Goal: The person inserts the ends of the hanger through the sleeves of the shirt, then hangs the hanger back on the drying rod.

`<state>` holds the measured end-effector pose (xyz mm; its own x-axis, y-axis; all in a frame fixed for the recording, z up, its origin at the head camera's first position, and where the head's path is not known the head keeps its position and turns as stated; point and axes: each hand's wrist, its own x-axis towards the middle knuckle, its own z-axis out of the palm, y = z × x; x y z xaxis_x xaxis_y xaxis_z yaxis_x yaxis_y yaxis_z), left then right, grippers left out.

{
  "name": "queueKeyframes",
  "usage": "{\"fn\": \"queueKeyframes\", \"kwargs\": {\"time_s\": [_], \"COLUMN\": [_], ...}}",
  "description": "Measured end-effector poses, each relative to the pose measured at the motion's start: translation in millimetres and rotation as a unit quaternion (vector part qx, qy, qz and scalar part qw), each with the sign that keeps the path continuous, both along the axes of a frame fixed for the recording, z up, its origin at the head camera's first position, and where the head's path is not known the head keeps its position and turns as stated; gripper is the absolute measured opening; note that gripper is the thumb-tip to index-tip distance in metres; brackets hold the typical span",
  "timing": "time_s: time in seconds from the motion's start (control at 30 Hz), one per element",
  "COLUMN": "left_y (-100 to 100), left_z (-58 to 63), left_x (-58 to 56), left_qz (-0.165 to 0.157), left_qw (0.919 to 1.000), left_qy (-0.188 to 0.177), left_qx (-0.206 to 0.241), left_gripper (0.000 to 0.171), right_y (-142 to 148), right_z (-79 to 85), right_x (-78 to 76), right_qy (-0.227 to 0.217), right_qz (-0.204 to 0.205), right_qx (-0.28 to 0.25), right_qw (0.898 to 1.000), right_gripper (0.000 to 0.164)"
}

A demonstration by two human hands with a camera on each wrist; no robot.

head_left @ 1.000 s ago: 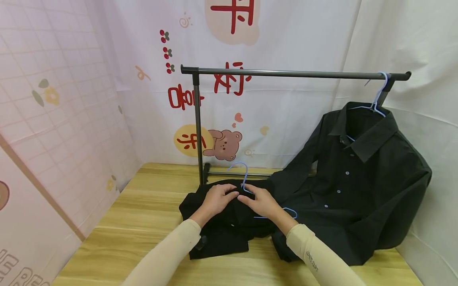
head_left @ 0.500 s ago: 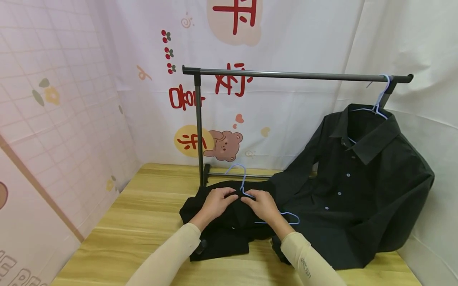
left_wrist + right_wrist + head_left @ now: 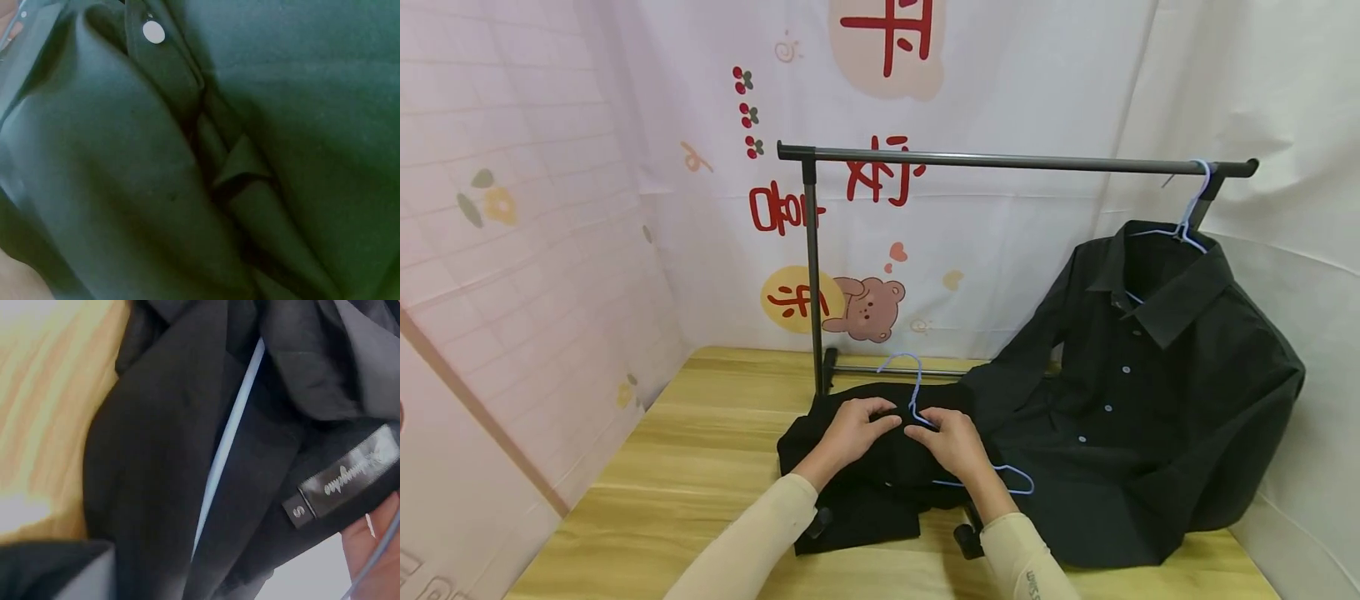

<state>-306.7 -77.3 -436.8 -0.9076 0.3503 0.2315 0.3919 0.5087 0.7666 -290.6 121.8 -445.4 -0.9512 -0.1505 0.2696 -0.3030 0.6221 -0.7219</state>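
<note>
A black shirt (image 3: 857,517) lies bunched on the table, with a light-blue hanger (image 3: 917,385) inside its neck. My left hand (image 3: 850,433) pinches the black cloth left of the hook, thumb and fingers curled in. Just right of the hook, my right hand (image 3: 957,442) grips the shirt's neck beside the hanger's arm. In the right wrist view, the collar's label (image 3: 350,472) and the hanger's straight bar (image 3: 230,431) show against the cloth, with fingertips (image 3: 369,540) behind the neckline. Close-up dark cloth and a pale button (image 3: 154,32) fill the left wrist view.
A dark metal clothes rack (image 3: 1000,158) stands over the table (image 3: 700,450). At its right end another black shirt (image 3: 1180,367) hangs on a light-blue hanger (image 3: 1195,200), its lower part draped onto the table. A black rack foot (image 3: 967,540) sits near my right wrist.
Both hands have drawn slightly toward me with the shirt neck and the hanger hook. My right forearm has shifted left, and a rack foot now shows beside it.
</note>
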Motion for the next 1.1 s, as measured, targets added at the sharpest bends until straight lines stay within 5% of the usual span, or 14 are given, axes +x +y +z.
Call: {"fn": "queueKeyframes", "kwargs": {"time_s": [0.27, 0.53, 0.8, 1.1], "left_y": [-3.6, -36.2, -72.5, -95.4], "left_z": [2.5, 6.6, 8.0, 6.2], "left_x": [0.2, -4.6, -9.8, -9.0], "left_qz": [-0.032, -0.026, -0.007, 0.0], "left_qw": [0.9984, 0.9977, 0.9968, 0.9968], "left_qy": [0.014, 0.007, -0.059, -0.079], "left_qx": [-0.044, -0.062, -0.054, 0.004], "left_gripper": [0.029, 0.019, 0.025, 0.017], "right_y": [6.4, 25.7, 51.8, 100.4], "right_z": [3.0, 8.1, 16.5, 58.6], "right_x": [5.1, 7.2, 5.9, 2.4], "right_qy": [0.015, 0.004, -0.013, 0.013], "right_qz": [-0.015, -0.046, -0.073, -0.123], "right_qx": [-0.029, -0.06, -0.08, -0.065], "right_qw": [0.999, 0.997, 0.994, 0.99], "right_gripper": [0.011, 0.021, 0.025, 0.033]}}
